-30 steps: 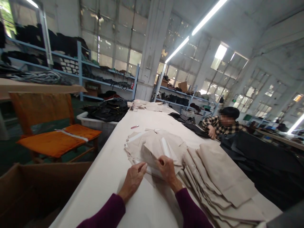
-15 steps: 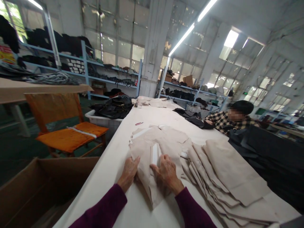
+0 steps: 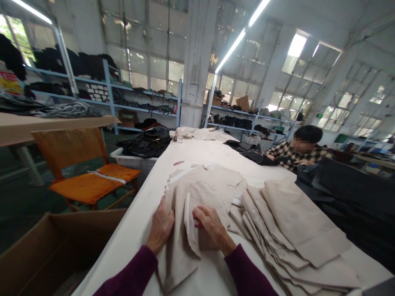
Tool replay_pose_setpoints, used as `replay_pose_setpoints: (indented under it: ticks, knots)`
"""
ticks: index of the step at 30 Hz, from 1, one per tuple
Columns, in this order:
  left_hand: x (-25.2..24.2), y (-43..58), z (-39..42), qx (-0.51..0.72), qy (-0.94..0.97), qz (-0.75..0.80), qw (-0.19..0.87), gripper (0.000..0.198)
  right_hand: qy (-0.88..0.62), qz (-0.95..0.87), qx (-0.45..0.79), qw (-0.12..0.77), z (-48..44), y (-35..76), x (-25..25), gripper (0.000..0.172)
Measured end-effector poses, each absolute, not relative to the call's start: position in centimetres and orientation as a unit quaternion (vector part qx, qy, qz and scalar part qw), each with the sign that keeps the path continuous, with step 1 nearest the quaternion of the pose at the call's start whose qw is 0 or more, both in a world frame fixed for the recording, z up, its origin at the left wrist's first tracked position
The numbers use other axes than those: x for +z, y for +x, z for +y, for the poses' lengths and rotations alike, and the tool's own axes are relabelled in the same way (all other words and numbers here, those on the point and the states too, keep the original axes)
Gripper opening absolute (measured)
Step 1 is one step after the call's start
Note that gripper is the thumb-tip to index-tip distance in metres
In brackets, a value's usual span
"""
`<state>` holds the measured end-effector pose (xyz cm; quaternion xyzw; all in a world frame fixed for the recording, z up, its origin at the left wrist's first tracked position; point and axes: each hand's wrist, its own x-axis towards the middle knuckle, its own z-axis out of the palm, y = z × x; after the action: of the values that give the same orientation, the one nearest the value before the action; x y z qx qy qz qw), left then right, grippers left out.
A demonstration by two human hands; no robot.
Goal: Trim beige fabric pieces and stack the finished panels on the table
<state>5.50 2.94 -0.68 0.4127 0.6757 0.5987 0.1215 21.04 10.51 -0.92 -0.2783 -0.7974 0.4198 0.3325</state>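
A beige fabric piece (image 3: 180,263) with a white strip (image 3: 188,224) along its fold lies partly raised over another flat beige piece (image 3: 216,181) on the white table. My left hand (image 3: 161,225) is closed on its left edge, the fingers partly hidden by the cloth. Just right of the white strip, my right hand (image 3: 210,225) has its fingers bent together against the fold; some fingertips are hidden. To the right of my right hand lies a stack of folded beige fabric pieces (image 3: 296,222), overlapping in layers.
A small red cutter-like tool (image 3: 178,163) lies beyond the fabric. An open cardboard box (image 3: 61,242) and an orange chair (image 3: 95,181) stand left of the table. Dark fabric (image 3: 348,205) is heaped at the right, near a co-worker in a checked shirt (image 3: 277,152).
The fold with the white strip has swung left and stands up more. My left hand has moved slightly left; my right hand has shifted a little left, its fingers now more bent.
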Motion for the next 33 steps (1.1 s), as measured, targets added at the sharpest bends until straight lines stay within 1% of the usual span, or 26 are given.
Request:
replay_pose_setpoints:
  ticks: [1,2,3,4,5,7,9,11,13,17,22,25,28,31,33]
  knots:
    - [-0.5,5.3,2.9,0.578,0.426,0.695,0.034,0.045,-0.273,-0.792,0.433,0.333,10.2,20.8,-0.8,0.028]
    - [-0.4,5.1,2.8,0.551,0.433,0.712,-0.045,0.046,-0.276,-0.793,0.427,0.336,9.9,20.6,-0.7,0.025]
    - [-0.4,5.1,2.8,0.515,0.441,0.727,-0.109,0.042,-0.281,-0.796,0.414,0.340,9.7,20.4,-0.7,0.021]
    - [-0.4,5.1,2.7,0.474,0.449,0.744,-0.140,0.035,-0.284,-0.798,0.404,0.344,9.5,20.2,-0.7,0.018]
    - [-0.4,5.1,2.7,0.436,0.455,0.764,-0.136,0.028,-0.285,-0.799,0.399,0.347,9.4,20.1,-0.8,0.016]
    - [-0.6,5.2,2.7,0.367,0.470,0.798,-0.092,0.028,-0.283,-0.802,0.396,0.346,9.3,20.0,-0.8,0.012]
    - [-0.8,5.2,2.6,0.337,0.471,0.815,-0.033,0.026,-0.279,-0.806,0.394,0.344,9.3,20.1,-0.8,0.009]
    - [-1.0,4.9,2.6,0.352,0.460,0.814,0.032,0.022,-0.273,-0.809,0.394,0.341,9.3,20.2,-0.7,0.008]
    - [-1.1,4.3,2.7,0.375,0.448,0.806,0.096,0.023,-0.266,-0.809,0.400,0.338,9.2,20.2,-0.7,0.009]
    - [-1.3,3.7,3.2,0.426,0.421,0.778,0.189,0.020,-0.260,-0.812,0.404,0.333,8.9,20.3,-0.6,0.014]
    - [-1.6,4.3,3.4,0.501,0.395,0.693,0.337,0.027,-0.234,-0.802,0.440,0.329,8.9,20.3,-0.2,0.020]
    - [-1.6,4.8,3.1,0.535,0.395,0.647,0.373,0.032,-0.205,-0.784,0.485,0.329,8.8,20.3,0.1,0.022]
    - [-1.0,5.4,2.8,0.563,0.434,0.593,0.380,0.035,-0.162,-0.772,0.525,0.321,8.4,20.3,0.5,0.023]
    - [0.0,6.2,2.5,0.573,0.463,0.579,0.351,0.034,-0.169,-0.791,0.501,0.308,8.1,20.3,1.0,0.020]
    - [0.7,6.8,2.3,0.579,0.465,0.558,0.371,0.033,-0.191,-0.812,0.464,0.299,8.0,20.4,1.1,0.019]
